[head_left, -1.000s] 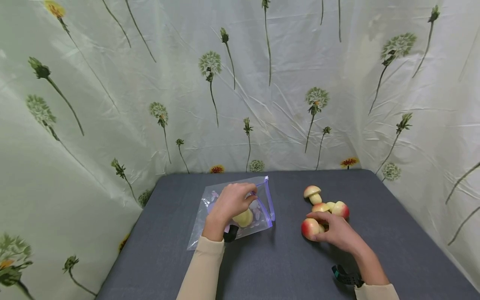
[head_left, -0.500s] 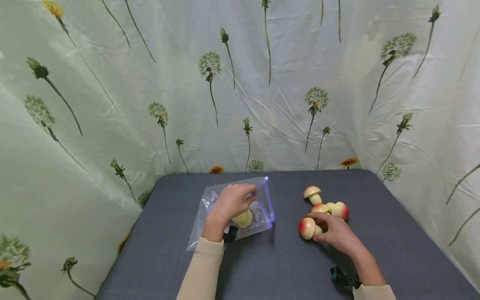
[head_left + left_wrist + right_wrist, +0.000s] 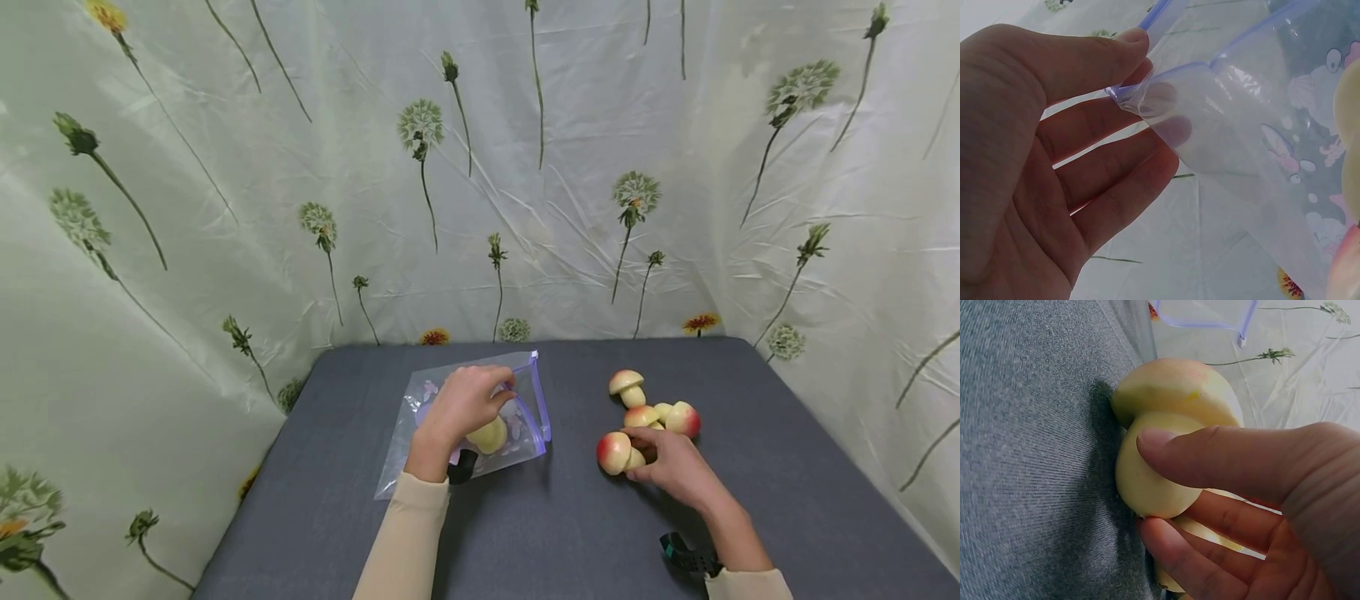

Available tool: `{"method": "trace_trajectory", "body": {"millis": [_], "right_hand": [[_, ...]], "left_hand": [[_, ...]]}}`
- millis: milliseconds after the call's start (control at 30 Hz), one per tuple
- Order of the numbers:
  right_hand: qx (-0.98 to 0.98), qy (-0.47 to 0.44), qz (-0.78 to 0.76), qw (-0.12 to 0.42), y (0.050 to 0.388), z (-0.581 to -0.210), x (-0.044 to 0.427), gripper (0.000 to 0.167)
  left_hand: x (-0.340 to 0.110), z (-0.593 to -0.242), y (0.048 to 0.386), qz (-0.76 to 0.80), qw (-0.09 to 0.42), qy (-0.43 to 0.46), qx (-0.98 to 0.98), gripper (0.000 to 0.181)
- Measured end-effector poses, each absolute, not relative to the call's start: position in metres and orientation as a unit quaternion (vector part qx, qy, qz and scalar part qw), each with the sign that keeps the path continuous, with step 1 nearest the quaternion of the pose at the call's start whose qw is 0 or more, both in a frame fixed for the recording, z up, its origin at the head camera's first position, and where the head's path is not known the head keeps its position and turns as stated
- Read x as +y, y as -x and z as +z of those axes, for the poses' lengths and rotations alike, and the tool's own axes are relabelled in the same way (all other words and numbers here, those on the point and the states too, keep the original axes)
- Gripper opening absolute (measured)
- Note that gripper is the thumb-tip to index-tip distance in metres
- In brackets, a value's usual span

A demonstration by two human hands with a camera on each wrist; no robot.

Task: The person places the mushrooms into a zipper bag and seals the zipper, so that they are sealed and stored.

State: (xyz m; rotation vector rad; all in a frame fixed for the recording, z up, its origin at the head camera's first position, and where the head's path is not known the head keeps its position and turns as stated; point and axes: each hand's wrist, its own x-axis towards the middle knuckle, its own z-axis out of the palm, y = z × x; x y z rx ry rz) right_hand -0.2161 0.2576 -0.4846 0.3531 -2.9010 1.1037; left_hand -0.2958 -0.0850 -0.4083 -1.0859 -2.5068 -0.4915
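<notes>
- left hand [image 3: 465, 408]: i see thumb and index finger pinching the clear bag [image 3: 1229, 131] by its purple zip edge; the other fingers lie behind the film.
- bag: lies left of the desk's middle, towards the far edge; its mouth faces the desk's right edge. a pale yellow piece [image 3: 489, 437] shows through the printed film.
- right hand [image 3: 671, 467]: thumb and fingers grasp the stem of the nearest mushroom [image 3: 613, 453], red-and-cream cap pointing towards the bag. i cannot tell whether it touches the desk [image 3: 322, 525].
- just beyond that hand: a middle mushroom [image 3: 641, 416], with a right-hand mushroom [image 3: 683, 419] close beside it, cap towards the desk's right edge.
- nearest the far edge: a far mushroom [image 3: 626, 385], stem pointing back towards the others.
- behind the desk's far edge i note a pale dandelion-print curtain [image 3: 562, 208].
</notes>
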Motion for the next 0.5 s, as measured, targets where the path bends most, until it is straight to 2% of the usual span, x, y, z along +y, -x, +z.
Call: {"method": "trace_trajectory", "body": {"millis": [500], "right_hand": [[-0.932,-0.11,0.345,0.018,0.2162,-0.486,0.2577,0.061]], "left_hand": [[-0.0841,-0.4085,0.2947,-0.177,0.173,0.378,-0.892,0.006]]}}
